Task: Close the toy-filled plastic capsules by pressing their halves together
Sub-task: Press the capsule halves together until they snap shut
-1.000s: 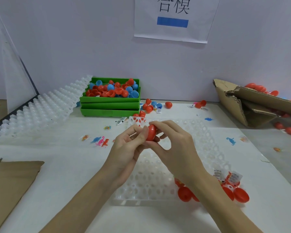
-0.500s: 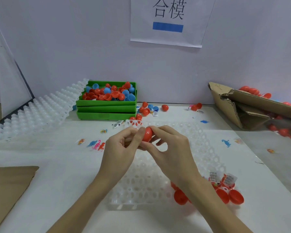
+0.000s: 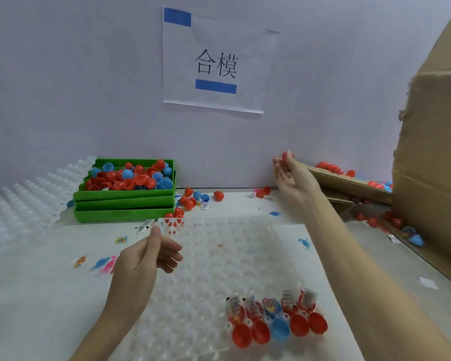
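My right hand [image 3: 292, 175] is stretched far to the right, palm up, beside the cardboard box's flap [image 3: 349, 182]. A closed red capsule [image 3: 287, 155] sits at its fingertips, blurred. My left hand [image 3: 151, 254] hovers over the clear plastic tray [image 3: 219, 256], fingers loosely curled and holding nothing. At the tray's near right edge stands a row of several open capsules [image 3: 276, 327], red ones and a blue one, with packed toys in their upper halves.
Stacked green bins [image 3: 125, 204] hold loose red and blue capsule halves at the back left. White moulded trays [image 3: 29, 201] lean at far left. Small toy dinosaurs [image 3: 104, 264] and loose capsules [image 3: 193, 199] litter the table. A large cardboard box [image 3: 432, 152] fills the right.
My hands were together pressing the red capsule over the tray. Now my right hand has carried it up and right toward the cardboard box, and my left hand has let go.
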{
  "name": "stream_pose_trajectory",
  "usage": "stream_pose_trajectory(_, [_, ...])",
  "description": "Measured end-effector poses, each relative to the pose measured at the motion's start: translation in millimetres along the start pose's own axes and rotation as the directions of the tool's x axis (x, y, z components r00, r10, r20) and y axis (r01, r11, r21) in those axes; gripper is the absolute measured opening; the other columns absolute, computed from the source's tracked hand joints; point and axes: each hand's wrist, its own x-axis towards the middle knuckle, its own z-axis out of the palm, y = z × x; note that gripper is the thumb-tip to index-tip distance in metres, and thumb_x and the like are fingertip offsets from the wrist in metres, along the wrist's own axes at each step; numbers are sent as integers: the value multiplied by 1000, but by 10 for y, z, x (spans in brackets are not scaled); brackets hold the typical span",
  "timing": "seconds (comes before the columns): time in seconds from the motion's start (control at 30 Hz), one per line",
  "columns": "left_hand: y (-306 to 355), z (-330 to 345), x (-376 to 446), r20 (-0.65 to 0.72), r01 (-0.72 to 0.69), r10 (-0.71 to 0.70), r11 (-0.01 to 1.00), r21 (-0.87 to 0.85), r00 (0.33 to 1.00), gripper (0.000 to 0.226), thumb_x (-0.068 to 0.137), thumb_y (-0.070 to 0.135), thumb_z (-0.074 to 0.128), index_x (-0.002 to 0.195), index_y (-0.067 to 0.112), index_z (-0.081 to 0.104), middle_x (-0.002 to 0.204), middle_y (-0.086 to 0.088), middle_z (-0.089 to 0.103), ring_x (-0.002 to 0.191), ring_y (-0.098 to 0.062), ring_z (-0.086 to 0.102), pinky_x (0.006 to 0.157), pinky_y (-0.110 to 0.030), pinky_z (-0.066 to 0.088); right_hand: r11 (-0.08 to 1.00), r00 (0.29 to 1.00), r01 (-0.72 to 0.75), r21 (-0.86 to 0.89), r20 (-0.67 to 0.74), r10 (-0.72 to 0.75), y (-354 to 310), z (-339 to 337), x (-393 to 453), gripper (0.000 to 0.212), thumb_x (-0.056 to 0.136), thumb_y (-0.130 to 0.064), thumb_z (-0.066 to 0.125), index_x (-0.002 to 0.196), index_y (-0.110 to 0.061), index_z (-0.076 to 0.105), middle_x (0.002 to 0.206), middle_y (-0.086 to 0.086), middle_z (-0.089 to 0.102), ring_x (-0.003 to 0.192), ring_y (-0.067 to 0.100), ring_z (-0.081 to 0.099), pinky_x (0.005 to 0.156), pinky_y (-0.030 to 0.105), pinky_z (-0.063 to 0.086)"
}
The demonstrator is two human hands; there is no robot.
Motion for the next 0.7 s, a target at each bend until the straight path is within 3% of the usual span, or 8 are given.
stream_pose_trajectory(0.07, [-2,-5,5,12,2,-2,1000,13,1000,59,102,47,40,78,9,78,71,-11,76,64,-23,72,58,-23,57,971,999,20,-239,-36,-29,-138,-12,158,31,106,-19,58,131,-1,56,130,12,63,110,19,63,86,27,56])
stream_pose_trajectory(0.13, [-4,-15,20,20,5,-6,1000,22,1000,59,102,47,40,77,9,78,71,-11,76,64,-23,72,57,-23,57,923,998,-21,-384,-56,0,-114,-111,190,39,104,-9,59,140,5,50,132,16,63,114,23,65,88,28,54])
stream_pose_trajectory(0.23, [6,-9,32,23,8,-9,999,41,1000,59,101,48,41,77,10,78,71,-10,75,63,-22,71,57,-24,56,763,999,44,-645,48,-17,88,-302,-13,29,102,-9,62,128,4,64,114,14,74,101,23,73,79,23,56])
stream_pose_trajectory(0.33, [3,12,14,50,3,-7,997,71,999,58,102,48,41,78,8,77,71,-10,75,63,-22,68,57,-28,56,520,977,183,-834,215,1,349,-473,-388,20,100,-22,68,113,-10,77,100,2,80,92,17,75,72,20,55])
stream_pose_trajectory(0.47, [-3,26,-20,66,-5,-2,994,112,998,58,101,49,42,77,9,77,70,-10,74,63,-27,67,58,-30,56,257,865,365,-895,428,263,571,-553,-777,10,97,-30,72,102,-27,81,94,-7,79,83,5,70,70,22,55])
stream_pose_trajectory(0.57, [4,32,-30,63,-4,-4,992,123,998,59,100,50,43,77,8,77,70,-9,74,64,-30,66,57,-29,55,150,738,476,-867,486,467,601,-546,-909,11,94,-35,75,101,-30,80,99,-13,78,91,5,72,81,28,60])
stream_pose_trajectory(0.7, [20,35,-33,67,-10,1,990,139,998,59,100,49,42,77,6,76,70,-9,74,66,-32,66,58,-32,55,34,628,592,-806,487,607,644,-527,-983,18,89,-47,76,102,-36,79,97,-21,76,88,2,69,73,12,52])
